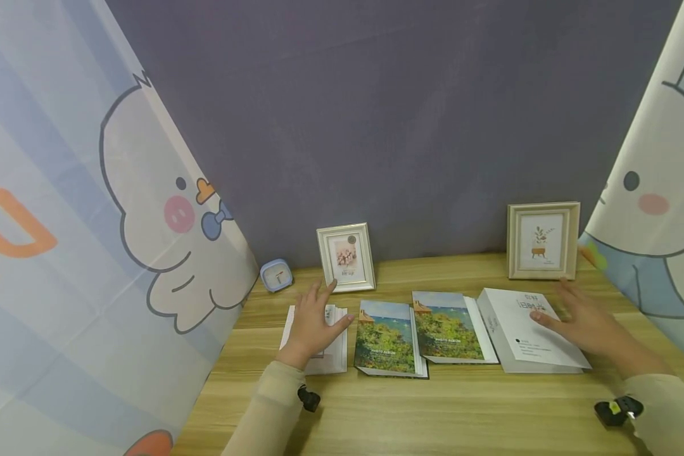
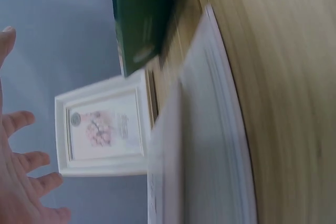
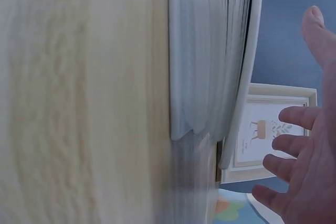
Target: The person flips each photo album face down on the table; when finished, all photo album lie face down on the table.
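In the head view my left hand [image 1: 310,324] is over a white photo album [image 1: 336,358] at the left of the row, fingers spread and holding nothing. The left wrist view shows that album's page edges [image 2: 215,145] beside the spread left hand [image 2: 23,182]. My right hand [image 1: 588,324] hovers with extended fingers over the right side of another white album [image 1: 538,335], whose cover stands partly raised. Between the hands lie two photo albums with painted seaside covers, one on the left [image 1: 384,335] and one on the right [image 1: 447,326].
Behind the albums stand a left picture frame [image 1: 366,259] and a right picture frame [image 1: 514,244]. A small blue clock [image 1: 276,275] sits at the back left. Dark cloth [image 1: 387,126] rises behind the wooden table [image 1: 433,405], with printed cartoon cloth on both sides.
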{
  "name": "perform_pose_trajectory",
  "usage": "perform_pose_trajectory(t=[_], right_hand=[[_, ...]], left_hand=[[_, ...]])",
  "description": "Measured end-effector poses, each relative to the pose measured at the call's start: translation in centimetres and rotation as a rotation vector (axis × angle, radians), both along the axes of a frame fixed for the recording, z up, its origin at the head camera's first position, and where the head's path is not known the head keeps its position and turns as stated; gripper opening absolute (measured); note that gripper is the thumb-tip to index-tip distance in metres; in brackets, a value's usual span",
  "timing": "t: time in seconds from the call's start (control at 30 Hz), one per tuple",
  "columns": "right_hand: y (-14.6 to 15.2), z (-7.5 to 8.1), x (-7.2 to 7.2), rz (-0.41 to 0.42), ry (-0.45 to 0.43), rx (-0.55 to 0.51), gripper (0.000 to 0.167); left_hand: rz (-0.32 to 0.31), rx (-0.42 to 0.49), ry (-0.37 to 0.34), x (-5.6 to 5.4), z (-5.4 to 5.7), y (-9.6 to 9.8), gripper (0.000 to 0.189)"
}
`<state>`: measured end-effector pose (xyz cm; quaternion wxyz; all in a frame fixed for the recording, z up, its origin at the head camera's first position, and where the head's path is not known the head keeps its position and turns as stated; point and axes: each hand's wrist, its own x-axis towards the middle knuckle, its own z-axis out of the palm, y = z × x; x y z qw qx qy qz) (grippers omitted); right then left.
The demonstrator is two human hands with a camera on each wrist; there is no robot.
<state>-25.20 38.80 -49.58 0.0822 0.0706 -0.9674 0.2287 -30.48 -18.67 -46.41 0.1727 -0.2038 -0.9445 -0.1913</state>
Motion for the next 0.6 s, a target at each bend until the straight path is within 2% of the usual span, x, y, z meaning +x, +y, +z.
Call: perform_pose_trajectory(t=[0.13, 0.27, 0.43, 0.6], right_hand=[[0.0, 0.0, 0.1, 0.016, -0.026, -0.034, 0.098], [-0.1, 0.0, 0.3, 0.026, -0.03, -0.061, 0.096], [-0.2, -0.1, 0.6, 0.028, -0.039, -0.07, 0.093], [-0.1, -0.1, 0.7, 0.038, -0.052, -0.073, 0.089]], left_hand=[[-0.035, 0.032, 0.005, 0.5, 0.0, 1.3, 0.085], [-0.067, 0.073, 0.0, 0.7, -0.4, 2.5, 0.083], [-0.09, 0.062, -0.008, 0.9, -1.0, 3.7, 0.083], [-0.131, 0.059, -0.035, 1.4, -1.0, 5.2, 0.086]])
